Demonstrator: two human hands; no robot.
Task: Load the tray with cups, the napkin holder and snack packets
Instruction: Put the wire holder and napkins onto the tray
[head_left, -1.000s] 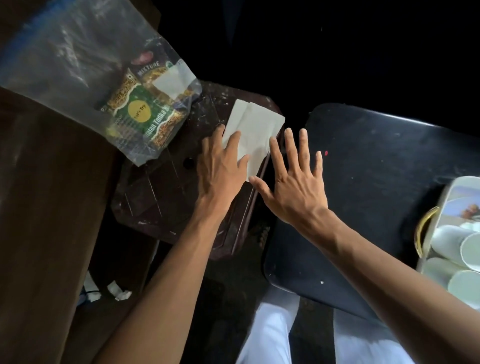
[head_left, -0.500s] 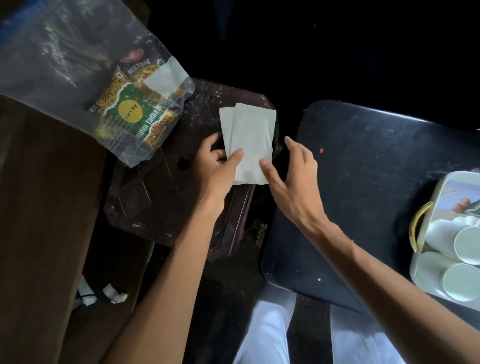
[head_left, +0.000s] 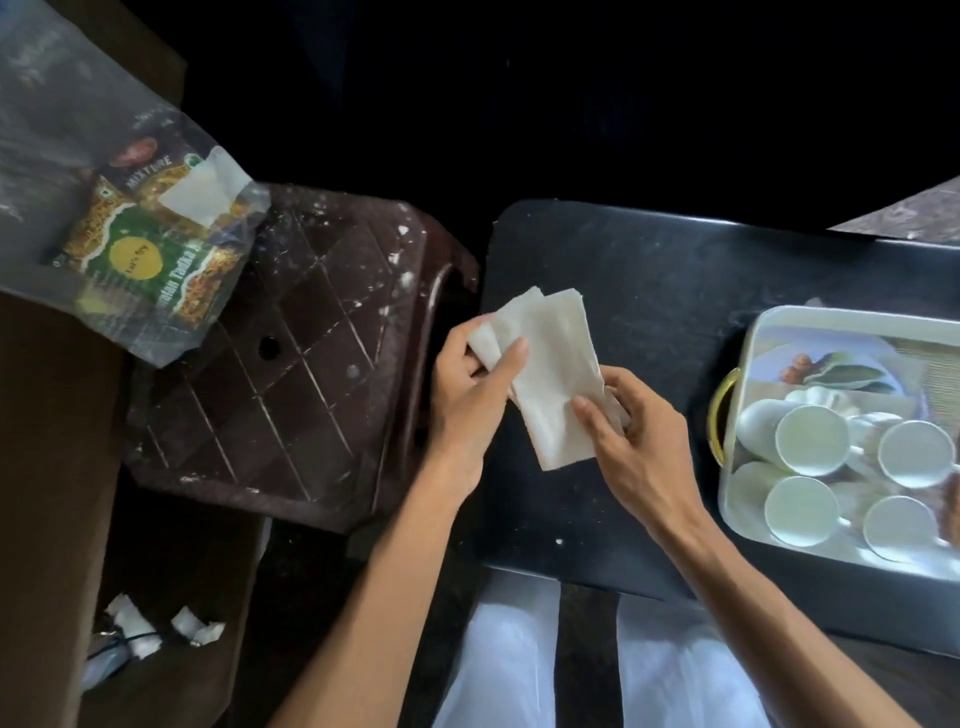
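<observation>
Now the napkins are lifted off the brown stool and held over the black table, left hand and right hand pinching opposite ends; the tray of cups waits right, so loading seems next.

Both hands now pinch the napkins, lifted off the brown stool and over the black bench.

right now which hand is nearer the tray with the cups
Right. The right hand holds the napkins' lower edge, just left of the tray. The left hand grips their upper end, farther left.
</observation>
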